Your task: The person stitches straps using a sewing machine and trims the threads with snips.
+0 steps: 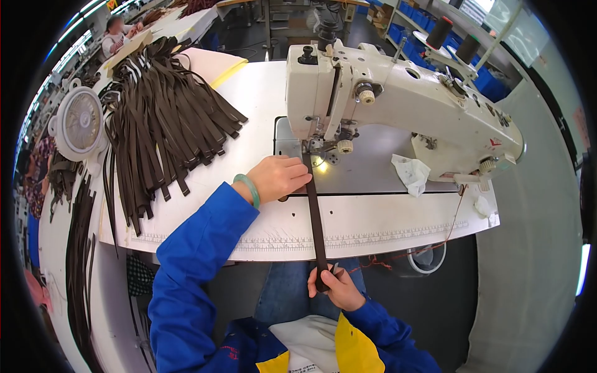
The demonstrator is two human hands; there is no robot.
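A dark brown strap [316, 221] runs from under the needle area of the white sewing machine [398, 93] down over the table's front edge. Close to the presser foot, my left hand [278, 178], with a green bangle at its wrist, is closed with its fingertips at the strap's left edge. Below the table edge my right hand [339, 288] grips the strap's near end between thumb and fingers. A small pointed metal piece also shows at that hand, too little of it to name. The machine's lamp lights the plate beside the needle.
A large bundle of brown straps [165, 118] lies at the left, by a small white fan [79, 124]. More straps [79, 267] hang further left. White crumpled cloth [410, 174] rests on the machine bed. Another person [115, 34] sits far back left.
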